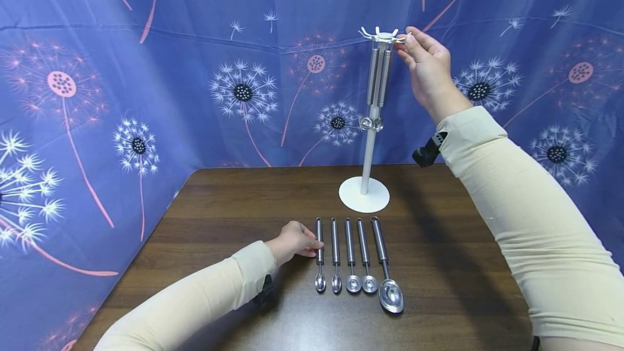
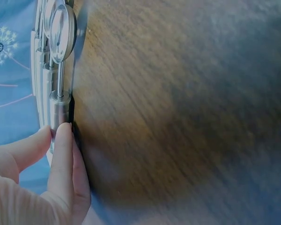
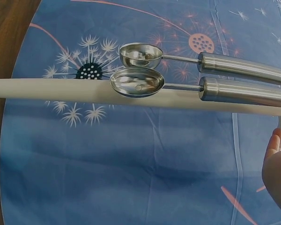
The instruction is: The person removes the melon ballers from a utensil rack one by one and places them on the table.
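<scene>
A white hanging rack [image 1: 368, 158] stands upright at the back of the table, with a round base and a crown of hooks. My right hand [image 1: 430, 66] pinches one of its right-hand hooks between thumb and fingers. Two steel melon ballers [image 3: 139, 82] hang from the rack beside the pole, bowls down. On the table, my left hand [image 1: 295, 241] pinches the handle of the leftmost melon baller [image 1: 319, 284], which has a small oval bowl; the left wrist view shows thumb and finger on that handle.
To its right lie another oval melon baller [image 1: 336, 284], two round-bowled ones [image 1: 353, 284] and a larger spoon [image 1: 391, 297], side by side, handles pointing away. A blue dandelion-print cloth [image 1: 195, 69] hangs close behind the brown wooden table [image 1: 234, 194].
</scene>
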A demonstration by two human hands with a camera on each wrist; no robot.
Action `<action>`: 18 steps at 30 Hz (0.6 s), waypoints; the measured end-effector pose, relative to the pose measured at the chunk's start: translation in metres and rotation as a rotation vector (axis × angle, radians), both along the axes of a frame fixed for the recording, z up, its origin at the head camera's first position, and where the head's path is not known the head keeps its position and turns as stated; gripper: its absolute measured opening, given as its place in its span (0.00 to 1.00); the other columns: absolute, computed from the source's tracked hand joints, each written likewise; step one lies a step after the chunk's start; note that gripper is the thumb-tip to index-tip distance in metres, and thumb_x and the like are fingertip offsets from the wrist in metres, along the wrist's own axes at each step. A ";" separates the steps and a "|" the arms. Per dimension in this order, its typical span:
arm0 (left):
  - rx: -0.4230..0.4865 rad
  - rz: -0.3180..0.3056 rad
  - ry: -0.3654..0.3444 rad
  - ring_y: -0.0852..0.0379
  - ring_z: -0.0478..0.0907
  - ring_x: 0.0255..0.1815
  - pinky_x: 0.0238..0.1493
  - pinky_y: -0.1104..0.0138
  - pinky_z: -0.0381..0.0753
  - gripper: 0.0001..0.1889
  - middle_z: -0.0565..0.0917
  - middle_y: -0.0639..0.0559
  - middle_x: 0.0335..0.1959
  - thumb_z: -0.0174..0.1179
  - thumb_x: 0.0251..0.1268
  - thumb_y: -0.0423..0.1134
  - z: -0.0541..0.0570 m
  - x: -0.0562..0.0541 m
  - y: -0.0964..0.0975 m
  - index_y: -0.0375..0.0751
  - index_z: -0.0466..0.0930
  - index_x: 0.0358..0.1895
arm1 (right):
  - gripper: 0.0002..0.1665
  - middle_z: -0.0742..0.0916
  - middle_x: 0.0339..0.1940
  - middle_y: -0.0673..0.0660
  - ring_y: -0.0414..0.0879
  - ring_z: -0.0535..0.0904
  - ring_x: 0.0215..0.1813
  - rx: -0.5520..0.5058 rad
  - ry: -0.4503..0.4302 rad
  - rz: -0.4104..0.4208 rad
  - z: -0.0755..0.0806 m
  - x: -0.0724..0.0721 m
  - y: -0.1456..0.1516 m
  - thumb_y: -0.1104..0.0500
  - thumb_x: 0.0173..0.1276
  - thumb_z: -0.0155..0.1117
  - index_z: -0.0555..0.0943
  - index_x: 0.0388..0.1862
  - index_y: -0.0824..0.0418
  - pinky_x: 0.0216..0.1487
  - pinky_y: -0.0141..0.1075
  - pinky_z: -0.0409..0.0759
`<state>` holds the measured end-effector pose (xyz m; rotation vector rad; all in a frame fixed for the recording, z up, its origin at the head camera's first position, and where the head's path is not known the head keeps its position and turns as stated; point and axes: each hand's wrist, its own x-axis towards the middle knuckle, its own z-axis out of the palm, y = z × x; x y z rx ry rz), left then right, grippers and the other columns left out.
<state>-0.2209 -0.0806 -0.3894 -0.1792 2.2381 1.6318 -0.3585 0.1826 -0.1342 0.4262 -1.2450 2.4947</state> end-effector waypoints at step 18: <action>0.018 0.027 0.012 0.58 0.83 0.22 0.32 0.67 0.90 0.08 0.78 0.46 0.25 0.67 0.54 0.22 -0.007 -0.002 0.002 0.24 0.77 0.35 | 0.28 0.84 0.39 0.58 0.46 0.82 0.42 0.007 -0.004 -0.002 0.000 0.000 0.000 0.69 0.69 0.58 0.66 0.67 0.73 0.66 0.33 0.76</action>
